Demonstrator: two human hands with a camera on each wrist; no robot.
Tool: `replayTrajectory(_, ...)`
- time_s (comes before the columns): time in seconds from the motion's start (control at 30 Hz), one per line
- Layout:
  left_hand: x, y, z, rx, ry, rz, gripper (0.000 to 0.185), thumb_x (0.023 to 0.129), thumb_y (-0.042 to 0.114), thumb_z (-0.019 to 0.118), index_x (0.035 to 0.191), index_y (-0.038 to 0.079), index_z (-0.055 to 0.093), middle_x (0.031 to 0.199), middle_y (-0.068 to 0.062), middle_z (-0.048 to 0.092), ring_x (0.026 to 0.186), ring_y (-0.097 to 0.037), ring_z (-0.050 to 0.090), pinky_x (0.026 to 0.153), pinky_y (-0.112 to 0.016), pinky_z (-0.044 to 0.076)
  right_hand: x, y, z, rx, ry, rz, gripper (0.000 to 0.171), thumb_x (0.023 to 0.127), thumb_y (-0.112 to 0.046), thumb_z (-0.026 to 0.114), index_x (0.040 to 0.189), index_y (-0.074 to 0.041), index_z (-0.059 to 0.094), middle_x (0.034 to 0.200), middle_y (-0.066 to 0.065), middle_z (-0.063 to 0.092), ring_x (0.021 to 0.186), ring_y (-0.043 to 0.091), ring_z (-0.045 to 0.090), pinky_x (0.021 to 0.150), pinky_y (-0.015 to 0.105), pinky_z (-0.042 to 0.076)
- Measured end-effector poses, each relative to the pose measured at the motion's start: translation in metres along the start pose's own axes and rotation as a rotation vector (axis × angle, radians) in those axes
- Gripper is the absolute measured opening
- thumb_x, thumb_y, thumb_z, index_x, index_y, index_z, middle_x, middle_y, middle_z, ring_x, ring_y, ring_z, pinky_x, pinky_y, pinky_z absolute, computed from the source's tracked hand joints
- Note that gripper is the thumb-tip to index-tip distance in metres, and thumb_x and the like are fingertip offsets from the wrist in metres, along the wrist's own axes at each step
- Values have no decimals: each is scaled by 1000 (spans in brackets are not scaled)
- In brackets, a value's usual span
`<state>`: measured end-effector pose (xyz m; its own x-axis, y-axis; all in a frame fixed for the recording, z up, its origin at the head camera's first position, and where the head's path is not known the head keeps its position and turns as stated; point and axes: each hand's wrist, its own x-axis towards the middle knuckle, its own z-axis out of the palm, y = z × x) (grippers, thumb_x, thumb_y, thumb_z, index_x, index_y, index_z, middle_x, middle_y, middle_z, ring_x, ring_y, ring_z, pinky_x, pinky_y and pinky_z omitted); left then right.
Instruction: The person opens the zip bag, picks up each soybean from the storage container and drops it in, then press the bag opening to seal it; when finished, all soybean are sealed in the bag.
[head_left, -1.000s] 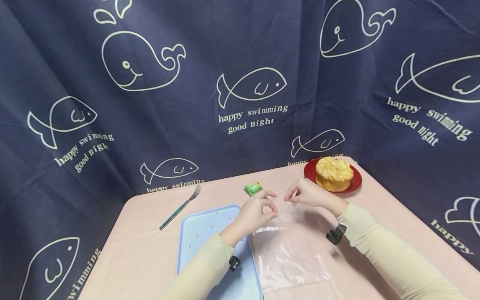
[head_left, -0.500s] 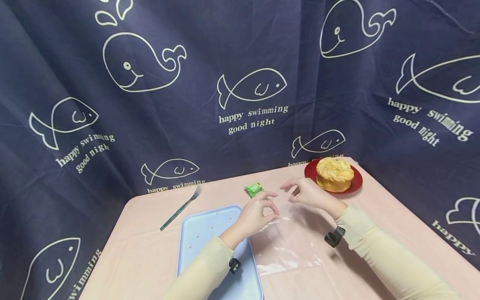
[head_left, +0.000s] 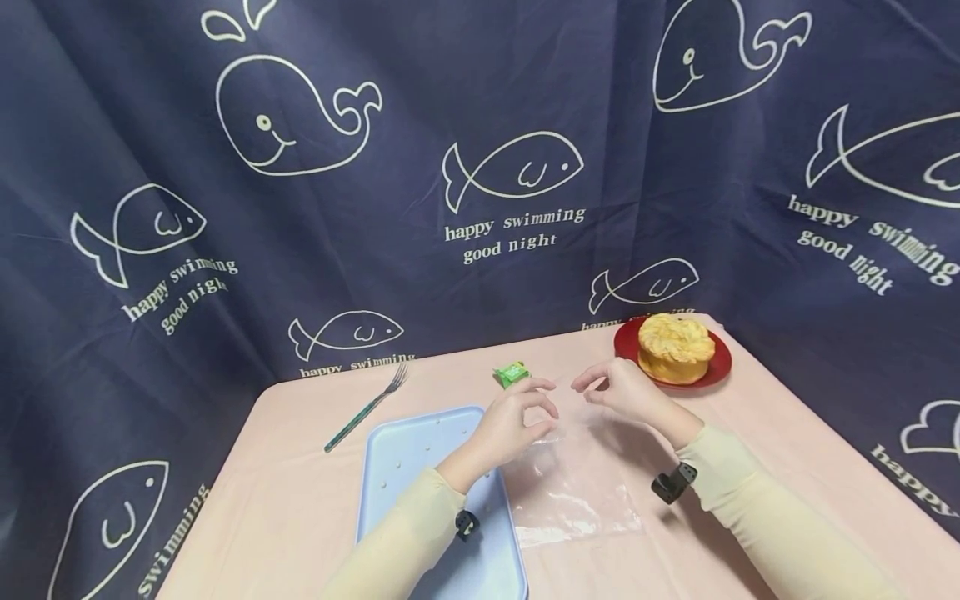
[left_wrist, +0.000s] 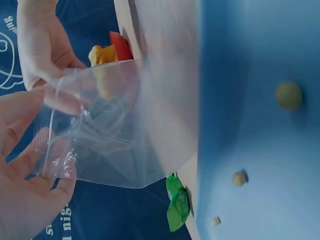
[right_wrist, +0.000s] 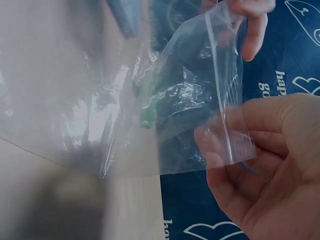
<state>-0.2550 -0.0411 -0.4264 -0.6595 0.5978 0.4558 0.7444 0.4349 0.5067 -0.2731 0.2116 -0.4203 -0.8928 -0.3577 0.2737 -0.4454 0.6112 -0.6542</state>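
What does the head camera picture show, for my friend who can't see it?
Two hands, left hand and right hand, pinch the top of a clear plastic bag over a pink table. Nearby are a blue tray, fork, green packet and pastry.

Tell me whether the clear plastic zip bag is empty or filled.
Empty: the clear plastic zip bag shows only background through it, pinched by left hand and right hand.

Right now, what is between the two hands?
The top edge of a clear plastic bag stretches between the left hand and the right hand. Both pinch it with their fingers. The wrist views show it best.
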Motion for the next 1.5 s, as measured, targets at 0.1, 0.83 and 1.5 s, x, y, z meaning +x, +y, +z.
replayTrajectory(0.1, -3, -5, -11, -76, 40, -5, 23, 89, 11, 78, 111, 10, 71, 137, -6, 61, 128, -23, 56, 105, -40, 45, -1, -2, 2, 20, -8, 5, 22, 81, 4, 72, 101, -2, 78, 93, 9, 76, 77, 22, 72, 70, 29, 55)
replayTrajectory(0.83, -70, -98, -103, 117, -166, -557, 5, 85, 10, 81, 86, 13, 76, 82, 7, 72, 76, -11, 63, 81, -38, 54, -11, -1, -15, 59, 10, -67, 36, 81, 12, 63, 114, 2, 73, 101, 13, 74, 82, 21, 68, 75, 33, 58)
replayTrajectory(1.5, -90, -111, -86, 143, -142, -587, 14, 81, 3, 81, 76, 13, 73, 75, 7, 69, 73, -12, 60, 72, -34, 52, -4, -3, -2, 111, 34, -96, 37, 80, 11, 64, 114, 1, 74, 101, 13, 73, 84, 21, 66, 76, 34, 57)
